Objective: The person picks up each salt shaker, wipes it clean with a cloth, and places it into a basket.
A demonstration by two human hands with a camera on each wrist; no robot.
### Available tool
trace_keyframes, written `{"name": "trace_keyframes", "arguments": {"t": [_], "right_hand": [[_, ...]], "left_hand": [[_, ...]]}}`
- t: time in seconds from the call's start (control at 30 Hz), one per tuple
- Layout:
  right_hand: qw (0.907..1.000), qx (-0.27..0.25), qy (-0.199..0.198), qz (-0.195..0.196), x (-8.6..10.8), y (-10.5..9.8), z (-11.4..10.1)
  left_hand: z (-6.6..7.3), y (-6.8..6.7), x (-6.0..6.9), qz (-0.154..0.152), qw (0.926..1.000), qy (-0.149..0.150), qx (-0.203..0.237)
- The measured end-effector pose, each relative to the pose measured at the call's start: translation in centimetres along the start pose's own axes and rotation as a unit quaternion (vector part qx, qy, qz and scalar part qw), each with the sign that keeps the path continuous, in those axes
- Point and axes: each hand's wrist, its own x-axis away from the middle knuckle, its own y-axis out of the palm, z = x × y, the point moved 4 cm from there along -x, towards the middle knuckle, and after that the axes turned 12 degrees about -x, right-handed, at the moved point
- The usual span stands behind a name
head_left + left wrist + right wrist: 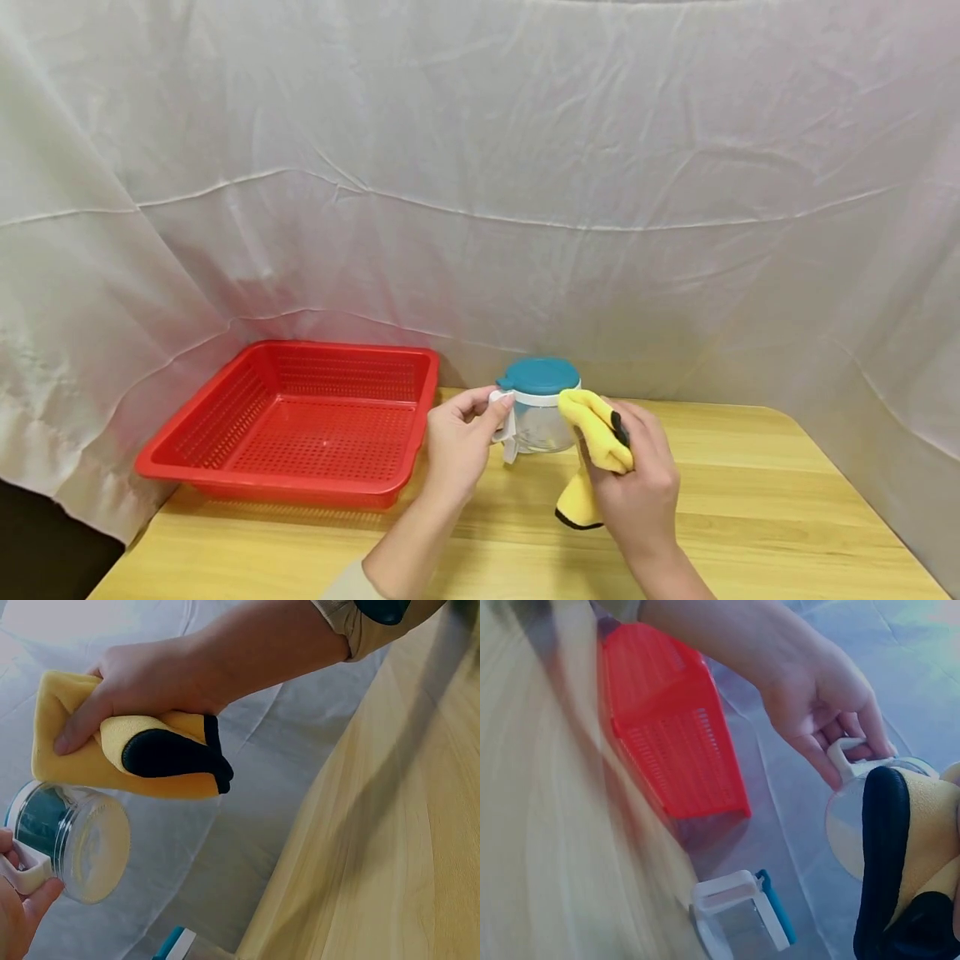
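A clear jar (pixel 96 844) with a white handle and a teal lid is held up by my left hand (pixel 461 442), whose thumb and fingers pinch the handle (pixel 841 759). My right hand (pixel 641 475) grips a folded yellow cloth (pixel 596 429) with black edging. The cloth lies against the side of the jar near its rim, and one end hangs down. A second jar of the same kind (pixel 742 919) stands on the table in the right wrist view. In the head view the two jars overlap, so the rear one is mostly hidden.
A red perforated plastic basket (pixel 322 433) stands on the left part of the wooden table (pixel 750 500). Pale grey cloth (pixel 480 275) hangs behind the table and at both sides. The table's right edge slopes toward the lower right.
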Motion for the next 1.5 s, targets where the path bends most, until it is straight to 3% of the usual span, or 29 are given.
{"name": "trace_keyframes", "arguments": {"t": [0.1, 0.27, 0.47, 0.7, 0.93, 1.13, 1.5], "right_hand": [[0.9999, -0.006, -0.005, -0.011, 0.1, 0.2, 0.0], [0.9967, 0.002, -0.045, -0.068, 0.9, 1.3, -0.8], [0.9903, 0.011, -0.064, -0.123, 1.8, 2.4, -1.4], [0.9882, 0.008, -0.061, -0.14, 2.0, 2.7, -1.6], [0.9847, 0.004, -0.075, -0.157, 1.7, 2.6, -1.6], [0.9881, -0.003, -0.07, -0.137, 1.2, 1.9, -1.2], [0.9986, -0.025, -0.024, -0.04, 0.1, 0.3, -0.2]], "left_hand": [[0.0, -0.1, 0.0, 0.004, 1.0, 0.001, -0.002], [0.1, -0.2, 0.0, 0.017, 0.9998, 0.008, -0.007], [0.4, -0.3, 0.1, 0.023, 0.9983, 0.036, -0.04], [0.7, -0.5, 0.0, 0.024, 0.9961, 0.055, -0.064], [0.9, -1.3, -0.7, 0.001, 0.9967, 0.052, -0.062], [0.8, -1.6, -1.1, -0.022, 0.9986, 0.038, -0.03], [0.9, -1.5, -1.2, -0.053, 0.9984, 0.011, -0.019]]}}
